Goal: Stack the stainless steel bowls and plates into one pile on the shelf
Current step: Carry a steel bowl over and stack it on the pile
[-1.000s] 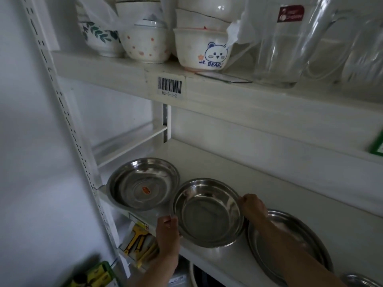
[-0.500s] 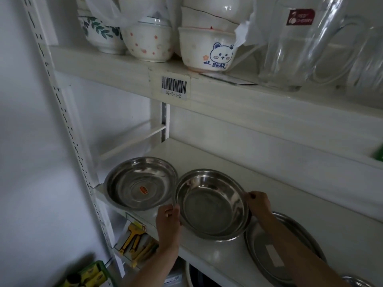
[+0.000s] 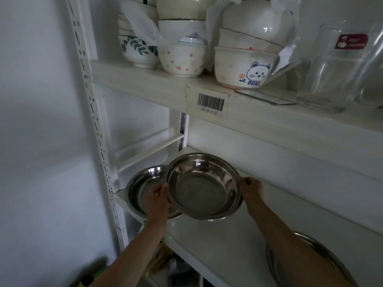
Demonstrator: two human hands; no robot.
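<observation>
A shop stockroom: white slotted shelving [image 3: 97, 141] with a barcode label [image 3: 211, 103] under stacked ceramic bowls [image 3: 182, 56].

White barcode label [image 3: 211, 104] on the front edge of the white upper shelf [image 3: 145, 79] above my hands: "D2-5-1-2". White ceramic bowl with blue bear face [image 3: 244, 69]: "BEAR". Dark red sticker [image 3: 351, 41] on the clear glass jug [image 3: 335, 69]: lettering too blurred to read.
</observation>
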